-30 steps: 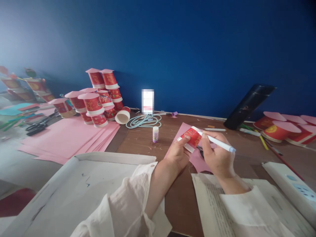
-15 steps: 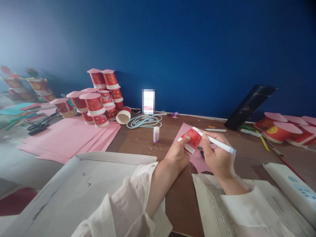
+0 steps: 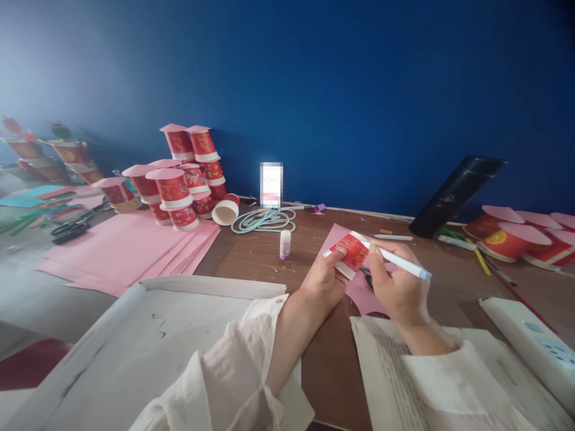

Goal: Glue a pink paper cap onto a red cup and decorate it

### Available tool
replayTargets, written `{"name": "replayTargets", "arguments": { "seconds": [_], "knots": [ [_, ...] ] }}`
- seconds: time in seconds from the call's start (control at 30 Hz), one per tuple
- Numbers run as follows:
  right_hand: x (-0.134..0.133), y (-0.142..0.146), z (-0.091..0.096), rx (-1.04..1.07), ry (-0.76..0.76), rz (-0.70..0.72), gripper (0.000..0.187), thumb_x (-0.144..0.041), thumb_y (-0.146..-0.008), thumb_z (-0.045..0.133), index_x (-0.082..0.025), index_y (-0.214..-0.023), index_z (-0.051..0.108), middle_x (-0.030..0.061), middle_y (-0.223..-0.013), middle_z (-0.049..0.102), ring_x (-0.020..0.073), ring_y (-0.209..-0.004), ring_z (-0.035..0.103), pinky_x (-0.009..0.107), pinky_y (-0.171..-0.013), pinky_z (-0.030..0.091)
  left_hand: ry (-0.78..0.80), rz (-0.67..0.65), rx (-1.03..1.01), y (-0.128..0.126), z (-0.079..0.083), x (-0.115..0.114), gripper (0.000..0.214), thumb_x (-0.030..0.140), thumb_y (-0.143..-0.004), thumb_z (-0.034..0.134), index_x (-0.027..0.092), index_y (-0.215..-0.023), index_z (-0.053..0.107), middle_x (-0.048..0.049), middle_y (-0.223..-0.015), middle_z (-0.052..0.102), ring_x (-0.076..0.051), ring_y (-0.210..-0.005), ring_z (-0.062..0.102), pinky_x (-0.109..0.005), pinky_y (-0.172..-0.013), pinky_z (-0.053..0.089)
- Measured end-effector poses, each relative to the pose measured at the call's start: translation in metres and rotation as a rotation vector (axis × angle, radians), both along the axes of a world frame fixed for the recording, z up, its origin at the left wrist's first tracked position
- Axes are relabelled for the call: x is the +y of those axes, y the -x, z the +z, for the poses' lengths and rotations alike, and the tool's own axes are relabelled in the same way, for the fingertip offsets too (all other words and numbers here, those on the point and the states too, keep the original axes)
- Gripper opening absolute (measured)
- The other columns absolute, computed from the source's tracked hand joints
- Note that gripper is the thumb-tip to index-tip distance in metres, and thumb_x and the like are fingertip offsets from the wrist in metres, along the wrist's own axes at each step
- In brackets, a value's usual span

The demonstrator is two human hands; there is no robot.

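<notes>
My left hand grips a small red paper cup tilted on its side above a pink paper sheet on the brown table. My right hand is closed round a white pen with a blue cap, whose tip touches the cup's upper rim. A small glue stick stands upright left of the hands. Dark scissors lie partly hidden between my hands.
Stacked red cups with pink lids stand at the back left beside a pile of pink sheets. A coiled cable, a black flask, more lidded cups, black scissors and open white paper lie around.
</notes>
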State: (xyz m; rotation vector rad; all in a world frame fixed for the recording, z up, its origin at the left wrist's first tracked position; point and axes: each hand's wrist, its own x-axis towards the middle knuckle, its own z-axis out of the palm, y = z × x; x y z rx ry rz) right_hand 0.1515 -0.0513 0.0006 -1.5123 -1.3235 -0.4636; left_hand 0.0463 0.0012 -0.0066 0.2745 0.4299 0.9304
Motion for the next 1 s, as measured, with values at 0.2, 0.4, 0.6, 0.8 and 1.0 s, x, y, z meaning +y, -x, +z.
{"name": "replayTargets", "arguments": {
  "seconds": [0.2,0.4,0.6,0.8,1.0],
  "knots": [
    [0.0000,0.0005,-0.0002,-0.010,-0.001,-0.013,0.020,-0.035,-0.092,0.056,-0.020,-0.093,0.070,0.0094,-0.094,0.076,0.0240,-0.088,0.072,0.037,-0.078,0.056,-0.020,-0.015,-0.001,0.0008,-0.0014,0.0000,0.011,0.017,-0.074,0.075,0.013,-0.084,0.071,-0.0072,-0.084,0.075,-0.024,-0.099,0.070,-0.033,-0.100,0.046],
    [-0.0002,0.0007,-0.0001,-0.009,0.007,-0.036,0.019,-0.035,-0.092,0.057,-0.021,-0.093,0.070,0.0086,-0.092,0.076,0.0237,-0.085,0.072,0.035,-0.072,0.056,0.001,-0.011,0.009,0.0000,-0.0019,0.0012,0.010,0.016,-0.075,0.073,0.013,-0.083,0.071,-0.0077,-0.084,0.075,-0.023,-0.099,0.070,-0.032,-0.100,0.047],
    [-0.0004,-0.0006,-0.0005,-0.032,0.001,-0.044,0.021,-0.036,-0.092,0.056,-0.019,-0.091,0.070,0.0096,-0.090,0.076,0.0248,-0.083,0.072,0.035,-0.070,0.055,0.004,0.016,0.024,0.0000,-0.0020,0.0024,0.008,0.015,-0.074,0.073,0.014,-0.081,0.070,-0.0072,-0.082,0.074,-0.023,-0.099,0.070,-0.032,-0.100,0.047],
    [-0.0005,-0.0010,-0.0009,-0.053,-0.013,-0.041,0.020,-0.035,-0.092,0.057,-0.019,-0.091,0.070,0.0091,-0.090,0.076,0.0235,-0.082,0.072,0.033,-0.070,0.055,0.036,0.035,0.027,0.0010,-0.0015,0.0039,0.003,0.013,-0.077,0.068,0.014,-0.079,0.070,-0.0070,-0.082,0.073,-0.021,-0.091,0.070,-0.031,-0.097,0.048],
    [0.0001,-0.0005,-0.0015,-0.045,0.003,-0.060,0.022,-0.036,-0.092,0.056,-0.020,-0.091,0.070,0.0092,-0.091,0.076,0.0238,-0.083,0.072,0.034,-0.071,0.055,0.040,0.020,0.004,0.0014,-0.0011,0.0039,0.006,0.012,-0.082,0.065,0.012,-0.081,0.071,-0.0070,-0.083,0.073,-0.016,-0.080,0.067,-0.029,-0.093,0.049]
  ]
}}
